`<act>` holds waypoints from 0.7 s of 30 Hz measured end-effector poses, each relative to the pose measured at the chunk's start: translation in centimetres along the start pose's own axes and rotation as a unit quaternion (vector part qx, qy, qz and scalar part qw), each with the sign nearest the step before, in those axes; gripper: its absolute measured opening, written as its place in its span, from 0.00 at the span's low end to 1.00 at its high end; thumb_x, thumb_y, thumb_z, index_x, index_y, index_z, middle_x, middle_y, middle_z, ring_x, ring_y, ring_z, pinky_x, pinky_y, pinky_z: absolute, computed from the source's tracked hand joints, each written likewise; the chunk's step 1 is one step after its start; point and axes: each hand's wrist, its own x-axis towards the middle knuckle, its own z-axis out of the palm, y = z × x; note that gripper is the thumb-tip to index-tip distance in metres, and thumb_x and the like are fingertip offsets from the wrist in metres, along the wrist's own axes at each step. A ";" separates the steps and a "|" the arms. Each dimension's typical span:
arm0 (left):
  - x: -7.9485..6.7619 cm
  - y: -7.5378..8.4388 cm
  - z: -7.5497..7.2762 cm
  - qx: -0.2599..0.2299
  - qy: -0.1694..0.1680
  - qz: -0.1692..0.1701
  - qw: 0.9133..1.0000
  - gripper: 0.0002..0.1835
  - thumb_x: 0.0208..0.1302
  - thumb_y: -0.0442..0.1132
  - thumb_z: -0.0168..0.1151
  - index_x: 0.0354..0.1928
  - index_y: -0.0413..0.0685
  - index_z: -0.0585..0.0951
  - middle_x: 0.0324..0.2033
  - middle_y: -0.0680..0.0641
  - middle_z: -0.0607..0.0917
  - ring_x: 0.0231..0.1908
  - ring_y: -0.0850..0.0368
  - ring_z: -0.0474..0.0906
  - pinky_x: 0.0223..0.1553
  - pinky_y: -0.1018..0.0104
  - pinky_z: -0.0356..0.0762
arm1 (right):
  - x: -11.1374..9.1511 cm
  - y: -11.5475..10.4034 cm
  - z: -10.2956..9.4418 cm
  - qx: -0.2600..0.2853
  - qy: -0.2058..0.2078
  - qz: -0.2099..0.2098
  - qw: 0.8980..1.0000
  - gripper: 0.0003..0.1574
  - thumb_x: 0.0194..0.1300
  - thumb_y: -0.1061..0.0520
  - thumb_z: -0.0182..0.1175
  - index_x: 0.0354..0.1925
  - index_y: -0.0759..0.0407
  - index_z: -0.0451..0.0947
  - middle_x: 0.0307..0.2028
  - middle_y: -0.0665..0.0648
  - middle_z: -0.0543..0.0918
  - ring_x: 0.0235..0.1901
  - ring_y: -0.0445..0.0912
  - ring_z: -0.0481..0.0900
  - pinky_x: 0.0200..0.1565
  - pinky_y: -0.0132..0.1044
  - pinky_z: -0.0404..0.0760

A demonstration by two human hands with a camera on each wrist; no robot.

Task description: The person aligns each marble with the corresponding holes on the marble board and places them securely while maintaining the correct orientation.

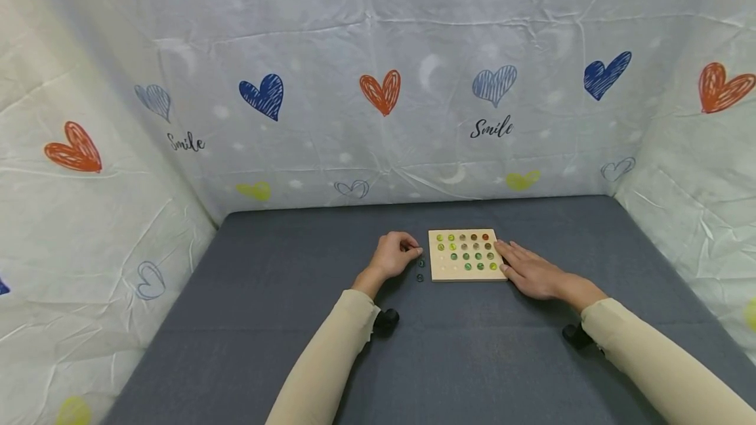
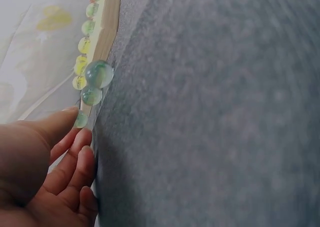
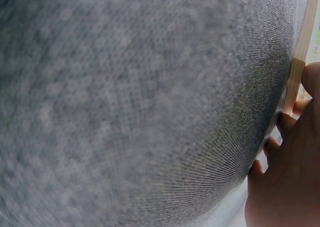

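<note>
A pale wooden board [image 1: 438, 274] lies on the table with rows of yellow, green, brown and red glass marbles in its holes. A few holes at its near left corner hold no marble. My left hand [image 1: 392, 256] is just left of the board; its thumb and forefinger pinch a greenish glass marble [image 2: 81, 119]. Two more dark green marbles, one nearer the hand [image 1: 421, 263] and one farther toward me [image 1: 420, 277], lie beside the board's left edge. My right hand [image 1: 534, 274] rests with extended fingers against the board's right edge.
Dark grey cloth covers the table [image 1: 283, 294]. A white curtain [image 1: 319, 149] printed with hearts stands behind it and at both sides. A black device is strapped at each wrist, below the left cuff [image 1: 386, 320] and the right cuff [image 1: 577, 335].
</note>
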 end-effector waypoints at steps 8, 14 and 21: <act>-0.5 -0.1 -0.7 -0.007 0.020 0.010 1.000 0.09 0.73 0.41 0.65 0.45 0.43 0.86 0.40 0.45 0.87 0.39 0.53 0.83 0.44 0.57 0.81 | 0.0 -0.2 -0.1 0.006 -0.002 0.001 1.000 0.39 0.85 0.46 0.39 0.81 0.65 0.44 0.80 0.67 0.47 0.78 0.67 0.42 0.74 0.63 0.47; -1.0 0.2 -1.4 -0.014 0.025 0.035 0.999 0.07 0.71 0.40 0.67 0.44 0.44 0.86 0.39 0.46 0.88 0.39 0.53 0.83 0.44 0.56 0.81 | -0.1 -0.2 -0.1 0.005 -0.003 0.003 1.000 0.39 0.85 0.45 0.38 0.81 0.64 0.44 0.80 0.66 0.47 0.78 0.66 0.42 0.74 0.63 0.47; -1.6 0.7 -2.0 -0.023 0.020 0.048 0.998 0.08 0.71 0.40 0.67 0.46 0.44 0.86 0.39 0.47 0.87 0.39 0.54 0.82 0.43 0.58 0.80 | 0.0 -0.2 0.0 0.003 0.000 0.001 1.000 0.39 0.85 0.46 0.39 0.81 0.64 0.44 0.80 0.67 0.47 0.78 0.67 0.43 0.74 0.64 0.47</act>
